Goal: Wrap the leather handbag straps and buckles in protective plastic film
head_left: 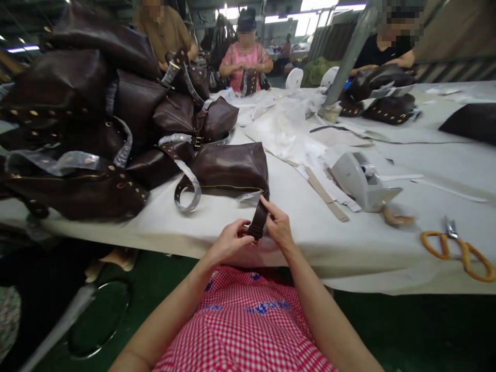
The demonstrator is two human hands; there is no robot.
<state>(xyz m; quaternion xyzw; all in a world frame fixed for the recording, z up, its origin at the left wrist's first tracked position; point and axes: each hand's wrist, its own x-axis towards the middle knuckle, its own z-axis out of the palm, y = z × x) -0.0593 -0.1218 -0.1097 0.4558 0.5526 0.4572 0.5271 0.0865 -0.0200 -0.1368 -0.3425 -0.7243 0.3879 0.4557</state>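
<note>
Between my two hands is a dark brown leather strap [259, 216] at the near edge of the table. My left hand [232, 238] pinches its lower end, where a small metal buckle [253, 242] partly shows. Higher up, the fingers of my right hand [278, 225] are closed on the strap's right edge. Just beyond lies a brown leather bag [232, 164] with a gold zip along its near side; the strap's top end meets its right corner. A second strap [188, 194], wrapped in clear plastic, curls out at the bag's left.
Brown studded bags [77, 98] are heaped on the left. To the right are a grey tape dispenser [360, 181], paper strips [325, 191] and orange-handled scissors [453, 243]. A metal post [351, 51] rises from the table. Several people work across it, one in a pink top [246, 64].
</note>
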